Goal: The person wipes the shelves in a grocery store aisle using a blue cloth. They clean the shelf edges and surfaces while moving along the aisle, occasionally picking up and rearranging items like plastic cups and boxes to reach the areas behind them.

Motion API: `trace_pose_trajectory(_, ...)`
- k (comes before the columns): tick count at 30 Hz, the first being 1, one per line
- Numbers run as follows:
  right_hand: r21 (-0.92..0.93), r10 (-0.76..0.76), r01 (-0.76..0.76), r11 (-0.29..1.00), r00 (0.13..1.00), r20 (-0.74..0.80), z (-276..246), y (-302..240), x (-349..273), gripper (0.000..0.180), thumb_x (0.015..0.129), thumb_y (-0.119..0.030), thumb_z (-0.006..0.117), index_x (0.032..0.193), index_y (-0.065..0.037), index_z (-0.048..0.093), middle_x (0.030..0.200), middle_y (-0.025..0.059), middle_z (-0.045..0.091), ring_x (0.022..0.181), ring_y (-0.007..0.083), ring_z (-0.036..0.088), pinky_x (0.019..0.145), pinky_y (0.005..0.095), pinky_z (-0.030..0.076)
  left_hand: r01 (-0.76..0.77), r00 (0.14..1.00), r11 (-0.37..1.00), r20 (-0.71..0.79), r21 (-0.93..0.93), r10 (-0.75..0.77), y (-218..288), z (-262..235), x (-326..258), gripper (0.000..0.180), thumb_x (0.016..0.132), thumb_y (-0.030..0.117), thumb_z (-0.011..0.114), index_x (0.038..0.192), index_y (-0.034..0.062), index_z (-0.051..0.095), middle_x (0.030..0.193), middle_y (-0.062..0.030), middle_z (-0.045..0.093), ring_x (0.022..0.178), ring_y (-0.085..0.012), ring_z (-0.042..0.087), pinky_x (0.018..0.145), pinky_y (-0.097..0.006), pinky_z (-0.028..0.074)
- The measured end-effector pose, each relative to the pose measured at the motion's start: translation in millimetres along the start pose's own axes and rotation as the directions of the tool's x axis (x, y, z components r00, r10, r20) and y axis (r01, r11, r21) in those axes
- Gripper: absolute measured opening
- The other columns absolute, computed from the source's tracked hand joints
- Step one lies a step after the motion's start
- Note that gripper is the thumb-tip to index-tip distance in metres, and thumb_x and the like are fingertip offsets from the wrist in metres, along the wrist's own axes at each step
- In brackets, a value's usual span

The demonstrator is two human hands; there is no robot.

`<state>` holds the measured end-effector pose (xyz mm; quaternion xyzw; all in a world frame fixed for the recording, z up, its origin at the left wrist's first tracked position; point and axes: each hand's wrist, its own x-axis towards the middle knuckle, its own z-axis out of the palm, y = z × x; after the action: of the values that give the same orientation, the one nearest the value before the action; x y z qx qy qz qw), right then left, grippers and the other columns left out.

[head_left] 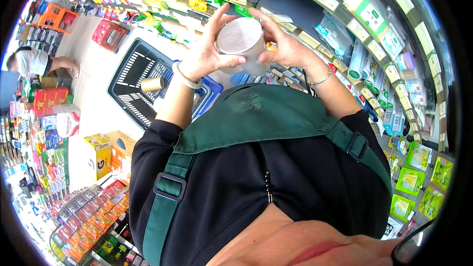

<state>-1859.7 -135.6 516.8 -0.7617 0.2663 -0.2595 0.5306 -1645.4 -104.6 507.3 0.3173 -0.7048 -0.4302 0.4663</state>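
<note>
Between my two hands is a white, translucent plastic cup (240, 37), its round end facing up. It may be a single cup or a wrapped stack; I cannot tell. My left hand (209, 49) grips its left side, thumb across the front and fingers raised around the back. On the other side my right hand (285, 44) presses with thumb and curved fingers. The cup is held in front of the shelves, above my green apron (266, 113). Left of my left forearm and lower down is a dark blue shopping basket (129, 59) with a tan cylinder (152, 84) in it.
Stocked shelves (315, 44) curve along the front and right. Green packets (411, 180) hang at lower right. A red basket (109, 35), cartons (98, 155) and an orange stool (56, 17) stand on the left. A person (32, 61) in a white top is at far left.
</note>
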Motion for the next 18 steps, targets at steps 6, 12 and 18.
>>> trace_pose_trajectory(6,-0.764,-0.298,-0.132,0.631,0.869,-0.396,-71,55,-13,0.024,0.077,-0.022,0.056,0.1,-0.016,0.057,0.089,0.0064,0.054,0.086,0.0233,0.052,0.075,0.0311,0.043,0.077,0.996,0.996,0.036,0.046,-0.078,-15,18,6,0.101,0.055,0.028,0.079,0.132,0.0064,0.016,0.122,-0.0185,0.038,0.113,-0.0247,0.039,0.095,-0.033,0.031)
trace_pose_trajectory(12,-0.94,-0.421,-0.15,0.305,0.864,-0.274,-89,107,-8,0.014,0.073,-0.02,0.058,0.086,-0.015,0.056,0.077,0.0017,0.055,0.071,0.0227,0.05,0.068,0.0326,0.043,0.092,0.996,0.994,-0.015,0.06,-0.092,-32,20,-7,0.097,0.055,0.023,0.079,0.131,0.0085,0.02,0.119,-0.0187,0.041,0.111,-0.0262,0.041,0.092,-0.034,0.034)
trace_pose_trajectory(18,-0.878,-0.354,-0.175,0.445,0.866,-0.352,-90,107,-3,0.01,0.075,-0.016,0.055,0.084,-0.012,0.052,0.073,0.0034,0.057,0.067,0.0242,0.051,0.067,0.033,0.043,0.129,0.99,0.99,-0.069,0.061,-0.125,-39,4,-21,0.096,0.055,0.024,0.079,0.13,0.0096,0.022,0.118,-0.0195,0.041,0.112,-0.0264,0.04,0.092,-0.035,0.034)
